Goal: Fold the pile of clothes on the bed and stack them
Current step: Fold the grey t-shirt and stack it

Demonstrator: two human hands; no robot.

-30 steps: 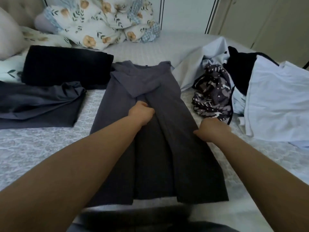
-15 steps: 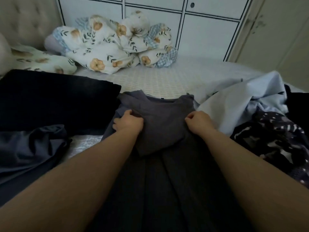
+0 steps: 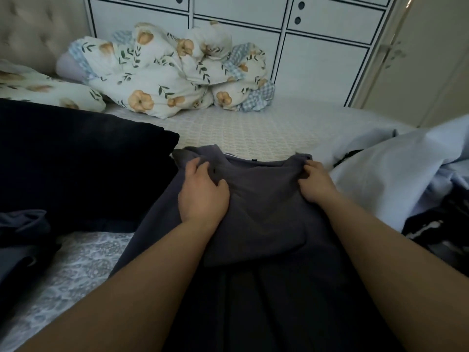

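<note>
The left hand [image 3: 203,196] and right hand [image 3: 317,184] are each pinching a far corner of the grey garment [image 3: 264,214], which is lying lengthwise on the bed [image 3: 243,130], running back toward the person, both grips equally near that far edge.

In the middle of the frame the shirt [image 3: 256,199] was dark grey. At the left a folded cloth [image 3: 76,158] was almost black. The blanket [image 3: 162,72] at the upper left was white with orange flowers and green leaves. At the right a cloth [image 3: 396,179] was light blue.
</note>
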